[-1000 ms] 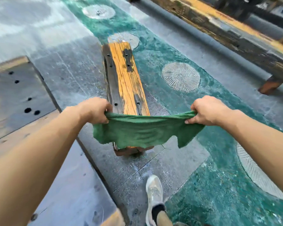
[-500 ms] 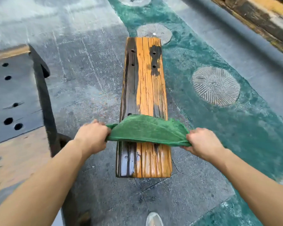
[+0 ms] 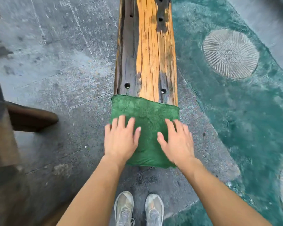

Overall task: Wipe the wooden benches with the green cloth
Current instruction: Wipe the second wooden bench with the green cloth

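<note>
Green cloth point(image 3: 147, 115) lies spread over near end of tabletop point(image 3: 150, 54), edge to edge. L hand point(image 3: 120, 141) & R hand point(image 3: 176, 142) flat, fingers splayed, pressing it. Prob. soft, light, bunches easily: palms on its near half, press evenly.

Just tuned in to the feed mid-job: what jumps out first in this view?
The green cloth stands out, spread flat over the near end of the wooden bench, with the left hand and right hand lying on it, fingers spread. The bench runs straight away up the picture, orange wood streaked with dark patches. To its right, a pale round ribbed disc is set in the teal ground.
</note>
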{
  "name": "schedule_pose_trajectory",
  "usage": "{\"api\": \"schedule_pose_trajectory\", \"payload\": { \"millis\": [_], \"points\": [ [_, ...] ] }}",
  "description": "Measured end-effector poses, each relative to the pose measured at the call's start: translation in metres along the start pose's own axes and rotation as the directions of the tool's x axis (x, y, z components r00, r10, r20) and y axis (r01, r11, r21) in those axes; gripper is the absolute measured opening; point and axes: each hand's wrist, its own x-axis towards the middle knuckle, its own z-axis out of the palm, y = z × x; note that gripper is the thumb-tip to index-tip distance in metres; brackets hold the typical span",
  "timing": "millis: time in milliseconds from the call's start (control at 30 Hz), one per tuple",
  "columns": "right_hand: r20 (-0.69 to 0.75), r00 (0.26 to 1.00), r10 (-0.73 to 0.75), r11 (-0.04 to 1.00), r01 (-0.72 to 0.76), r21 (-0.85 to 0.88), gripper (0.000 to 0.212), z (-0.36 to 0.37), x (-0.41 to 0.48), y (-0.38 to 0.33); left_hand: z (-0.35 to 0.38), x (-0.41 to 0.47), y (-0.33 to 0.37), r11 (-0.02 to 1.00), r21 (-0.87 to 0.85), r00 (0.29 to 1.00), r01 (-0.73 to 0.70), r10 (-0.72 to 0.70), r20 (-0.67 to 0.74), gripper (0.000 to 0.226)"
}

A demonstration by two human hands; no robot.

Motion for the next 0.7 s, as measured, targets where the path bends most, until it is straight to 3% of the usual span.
{"api": "schedule_pose_trajectory", "payload": {
  "millis": [67, 200, 300, 467, 700],
  "points": [
    [-0.086, 0.996, -0.034, 0.999, 0.036, 0.019, 0.073, 0.001, 0.023, -0.017, 0.003, 0.02, -0.007, 0.999, 0.019, 0.997, -0.039, 0.04, -0.058, 0.062],
    [-0.024, 0.999, -0.034, 0.999, 0.034, -0.034, 0.074, 0.056, 0.031, -0.023, 0.065, 0.018, -0.014, 1.0, -0.023, 1.0, -0.018, 0.019, 0.018, 0.061],
    [-0.047, 0.999, -0.003, 0.997, -0.001, -0.077, 0.07, 0.085, 0.011, -0.018, 0.091, -0.007, -0.014, 0.999, -0.044, 0.999, -0.017, 0.015, -0.037, 0.06],
    [-0.109, 0.993, -0.04, 0.998, 0.035, -0.045, 0.074, 0.096, -0.019, -0.009, 0.102, -0.037, -0.018, 0.998, -0.001, 0.992, -0.067, 0.067, -0.103, 0.06],
    [-0.169, 0.985, -0.027, 0.999, 0.02, -0.044, 0.081, 0.102, -0.017, -0.01, 0.106, -0.034, -0.016, 0.999, -0.004, 0.99, -0.033, 0.032, -0.137, 0.061]
  ]
}}
